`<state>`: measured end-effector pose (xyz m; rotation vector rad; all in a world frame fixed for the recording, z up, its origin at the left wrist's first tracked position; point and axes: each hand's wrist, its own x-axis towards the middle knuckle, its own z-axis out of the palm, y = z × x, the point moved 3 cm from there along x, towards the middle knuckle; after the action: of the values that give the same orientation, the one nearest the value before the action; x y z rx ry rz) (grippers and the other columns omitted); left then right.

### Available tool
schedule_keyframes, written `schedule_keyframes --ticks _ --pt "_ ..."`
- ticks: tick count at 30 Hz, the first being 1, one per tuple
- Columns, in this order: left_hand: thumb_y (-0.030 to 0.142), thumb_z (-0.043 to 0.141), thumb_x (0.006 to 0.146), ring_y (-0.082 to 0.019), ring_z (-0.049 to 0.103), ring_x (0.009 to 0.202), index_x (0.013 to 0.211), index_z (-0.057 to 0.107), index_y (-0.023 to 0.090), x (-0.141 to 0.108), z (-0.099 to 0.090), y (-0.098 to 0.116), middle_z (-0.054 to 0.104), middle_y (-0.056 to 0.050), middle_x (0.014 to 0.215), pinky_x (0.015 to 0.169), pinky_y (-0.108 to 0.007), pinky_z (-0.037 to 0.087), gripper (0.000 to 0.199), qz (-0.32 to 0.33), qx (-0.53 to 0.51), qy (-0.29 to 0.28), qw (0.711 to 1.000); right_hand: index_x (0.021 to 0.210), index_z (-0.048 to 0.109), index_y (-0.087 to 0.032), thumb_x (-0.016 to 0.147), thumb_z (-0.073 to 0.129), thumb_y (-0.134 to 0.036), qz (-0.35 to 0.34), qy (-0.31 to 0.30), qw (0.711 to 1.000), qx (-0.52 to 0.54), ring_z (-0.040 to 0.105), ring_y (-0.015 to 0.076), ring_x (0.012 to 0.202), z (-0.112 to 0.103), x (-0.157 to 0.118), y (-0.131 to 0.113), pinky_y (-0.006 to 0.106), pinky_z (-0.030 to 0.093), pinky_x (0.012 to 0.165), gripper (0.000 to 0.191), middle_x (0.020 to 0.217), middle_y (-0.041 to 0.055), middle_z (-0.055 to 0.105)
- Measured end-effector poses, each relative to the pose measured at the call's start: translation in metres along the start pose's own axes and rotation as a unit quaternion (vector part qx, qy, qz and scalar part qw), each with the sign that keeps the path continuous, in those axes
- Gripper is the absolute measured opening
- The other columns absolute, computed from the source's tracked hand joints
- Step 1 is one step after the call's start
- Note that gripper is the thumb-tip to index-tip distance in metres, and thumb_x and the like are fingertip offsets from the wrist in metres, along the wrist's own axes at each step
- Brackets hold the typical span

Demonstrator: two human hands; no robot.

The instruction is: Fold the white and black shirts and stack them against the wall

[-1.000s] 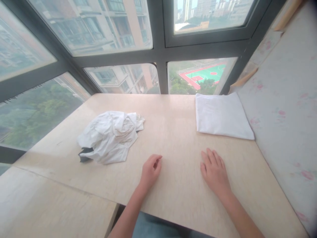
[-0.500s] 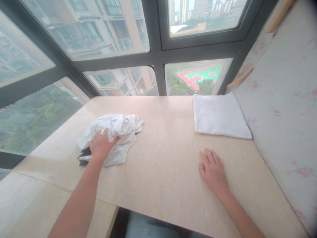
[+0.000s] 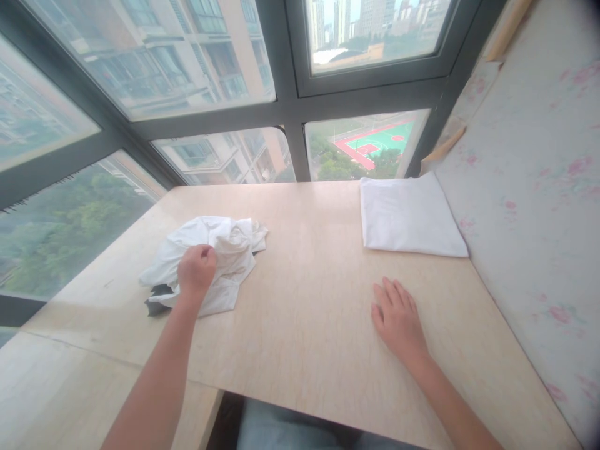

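A crumpled white garment lies in a heap on the left part of the table, with a dark patch showing at its lower left edge. My left hand is closed over the heap, fingers curled in and gripping the cloth. The fingertips are partly hidden from view. Flat on the tabletop to the right rests my right hand, fingers stretched out and holding nothing. Beyond it, a neatly folded white cloth lies near the back right corner, not touched by either hand.
The pale wood-grain table runs up to windows with grey frames. A wall with floral wallpaper bounds it on the right. A seam crosses the tabletop at the lower left, and its front edge has a dark gap beneath.
My left hand has gone from spread fingers on the garment to a closed grip, bunching the cloth slightly. My right hand stays flat on the table. The view has shifted a little.
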<state>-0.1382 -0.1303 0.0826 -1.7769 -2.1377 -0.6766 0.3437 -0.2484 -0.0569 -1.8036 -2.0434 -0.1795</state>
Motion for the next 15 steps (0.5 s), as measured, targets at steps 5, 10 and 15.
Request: schedule_keyframes --ticks 5,10,15 --pt "0.049 0.059 0.084 -0.043 0.041 0.131 0.134 0.054 0.01 -0.008 -0.011 -0.007 0.048 -0.026 0.141 0.104 -0.058 0.037 0.063 -0.066 0.075 0.008 0.995 0.129 0.061 -0.013 0.095 0.042 -0.03 -0.004 0.005 1.0 -0.001 0.037 0.0323 0.138 0.0 0.0 0.0 0.05 0.032 0.112 0.042 0.145 0.0146 0.05" --pt "0.046 0.068 0.078 -0.045 0.054 0.117 0.129 0.057 0.009 0.004 -0.013 -0.03 0.059 -0.027 0.127 0.095 -0.061 0.041 0.064 -0.171 0.058 -0.117 0.977 0.129 0.061 -0.013 0.095 0.043 -0.029 -0.007 0.012 1.0 -0.001 0.038 0.0324 0.137 -0.001 0.001 0.0 0.05 0.032 0.111 0.042 0.144 0.015 0.051" --pt "0.035 0.063 0.08 -0.035 0.061 0.104 0.095 0.064 0.016 0.034 -0.032 -0.052 0.067 -0.006 0.089 0.092 -0.058 0.047 0.025 -0.248 0.027 -0.017 0.968 0.129 0.061 -0.013 0.095 0.043 -0.029 -0.006 0.02 1.0 0.003 0.038 0.0324 0.137 -0.001 0.001 -0.001 0.05 0.032 0.111 0.042 0.144 0.0146 0.051"
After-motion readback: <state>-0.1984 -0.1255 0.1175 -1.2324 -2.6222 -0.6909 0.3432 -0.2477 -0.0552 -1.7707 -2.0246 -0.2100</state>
